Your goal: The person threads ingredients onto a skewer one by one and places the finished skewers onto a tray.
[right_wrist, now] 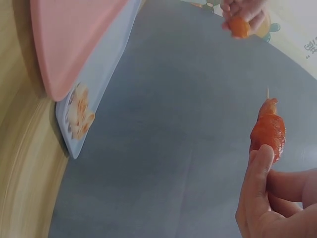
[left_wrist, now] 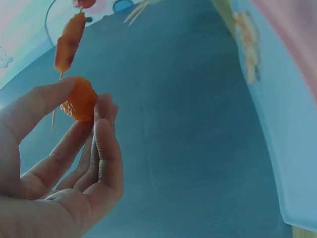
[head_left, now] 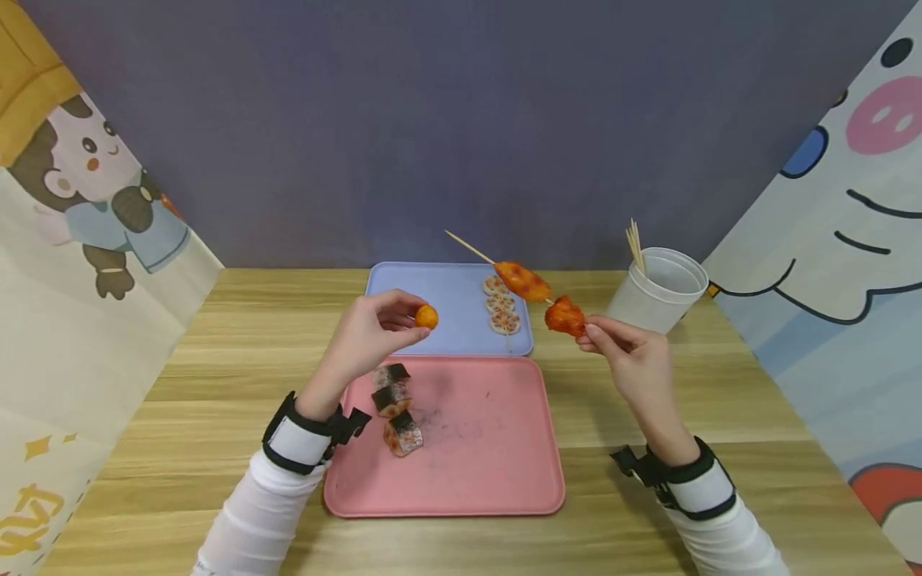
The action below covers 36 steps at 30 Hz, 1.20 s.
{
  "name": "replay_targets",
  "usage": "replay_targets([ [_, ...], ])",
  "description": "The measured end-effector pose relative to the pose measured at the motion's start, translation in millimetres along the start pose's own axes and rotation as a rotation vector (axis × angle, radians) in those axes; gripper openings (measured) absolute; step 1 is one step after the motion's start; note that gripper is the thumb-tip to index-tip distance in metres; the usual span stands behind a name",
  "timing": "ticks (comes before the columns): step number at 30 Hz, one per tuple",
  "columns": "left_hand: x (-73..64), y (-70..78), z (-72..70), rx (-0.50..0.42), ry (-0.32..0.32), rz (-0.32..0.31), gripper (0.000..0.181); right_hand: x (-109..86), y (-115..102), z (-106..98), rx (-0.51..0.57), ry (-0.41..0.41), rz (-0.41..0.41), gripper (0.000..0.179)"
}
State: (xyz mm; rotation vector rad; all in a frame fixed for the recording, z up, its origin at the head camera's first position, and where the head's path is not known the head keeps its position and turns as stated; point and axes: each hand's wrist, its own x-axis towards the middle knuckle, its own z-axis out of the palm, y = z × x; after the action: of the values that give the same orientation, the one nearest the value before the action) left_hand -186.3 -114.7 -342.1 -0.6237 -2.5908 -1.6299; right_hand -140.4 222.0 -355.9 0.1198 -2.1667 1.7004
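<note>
My left hand pinches a small orange ball between thumb and fingertips, raised over the blue tray's front left area. In the left wrist view the ball looks glossy and rough-skinned. My right hand holds a loaded bamboo skewer up at its lower end, fingertips against a red glazed lump of food. Above that lump a longer orange-brown piece is threaded on the stick. The skewer's bare pointed end leans up toward the left, apart from the ball.
On the blue tray lies a skewer of lotus root slices. Several seaweed-wrapped pieces sit at the left of the pink tray in front. A white tub with bamboo sticks stands behind my right hand.
</note>
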Motion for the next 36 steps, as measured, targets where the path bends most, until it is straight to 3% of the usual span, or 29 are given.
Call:
replay_targets([
  [10,5.7,10.8,-3.3,-0.13,0.1,-0.052,0.033,-0.1,-3,4,0.002,-0.015,-0.006,0.023],
  [18,14.0,16.4,-1.9,-0.294,0.216,-0.002,0.042,-0.7,-5,6,0.019,-0.023,-0.015,0.023],
  [23,19.2,21.5,-0.3,-0.407,0.275,0.011,0.038,-1.7,-6,6,0.048,-0.011,-0.01,0.023],
  [31,28.0,27.7,6.1,-0.596,0.334,0.127,0.04,-6.3,-12,6,0.011,-0.004,-0.021,0.022],
  [36,31.9,29.0,9.1,-0.655,0.422,0.186,0.036,-9.5,-14,6,-0.02,-0.006,-0.025,0.023],
])
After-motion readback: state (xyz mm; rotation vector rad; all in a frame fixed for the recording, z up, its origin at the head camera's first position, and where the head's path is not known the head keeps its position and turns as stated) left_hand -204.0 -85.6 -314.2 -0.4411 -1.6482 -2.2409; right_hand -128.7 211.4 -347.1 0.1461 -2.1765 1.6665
